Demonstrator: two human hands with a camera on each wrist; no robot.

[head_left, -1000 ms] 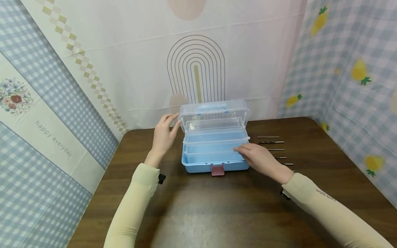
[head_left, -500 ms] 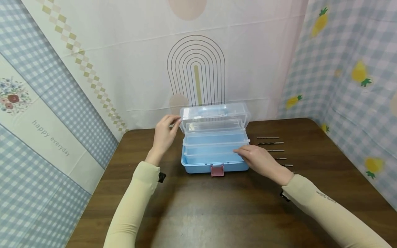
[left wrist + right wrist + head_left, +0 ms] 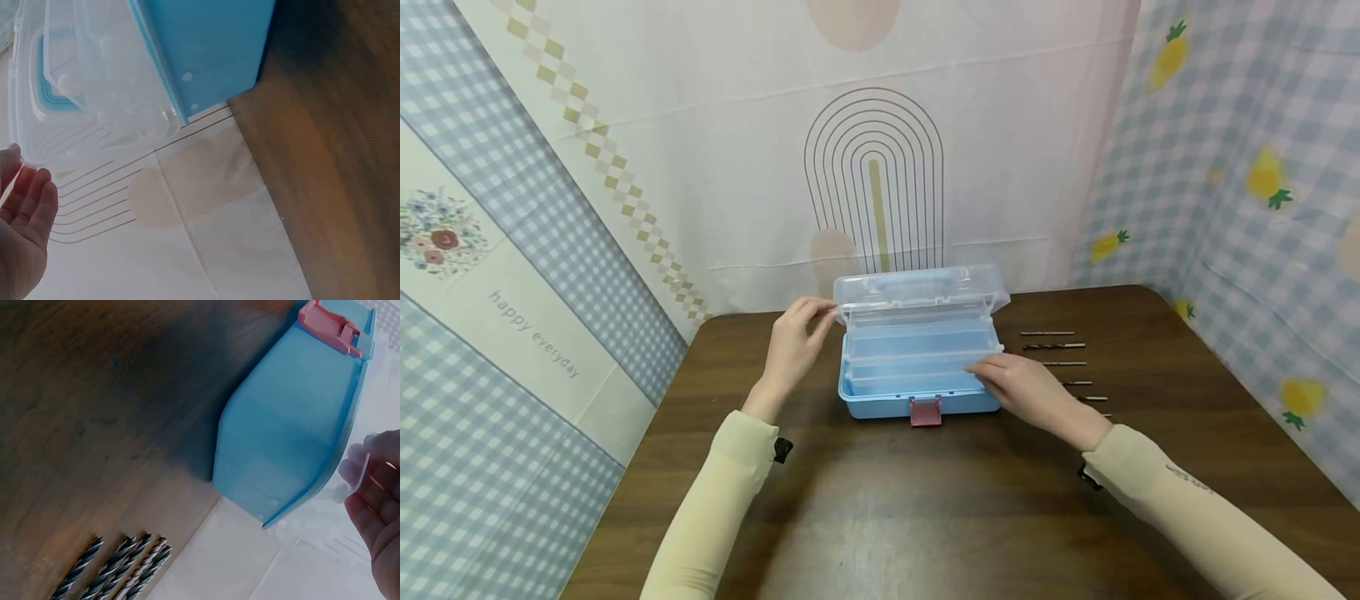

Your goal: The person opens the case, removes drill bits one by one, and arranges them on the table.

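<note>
A light blue toolbox (image 3: 880, 408) with a clear lid (image 3: 917, 292) stands on the table, its lid raised and tilted back. At the lid's left corner, my left hand (image 3: 793, 337) pinches the edge between thumb and fingers; the left wrist view shows that hand (image 3: 28, 225) at the clear rim. My right hand (image 3: 1030, 392) is over the box's right front side. In the right wrist view its fingers pinch the thin edge of a clear inner tray (image 3: 362, 472). A pink latch (image 3: 925, 411) hangs down at the front.
Several drill bits (image 3: 1054, 345) lie in a row on the brown wooden table (image 3: 880, 517), right of the box and partly behind my right hand. A patterned cloth (image 3: 737, 167) hangs close behind the table's back edge.
My left hand has moved slightly down with the lid, which now tilts lower. The clear inner trays have sunk toward the box. My right hand has barely moved.
</note>
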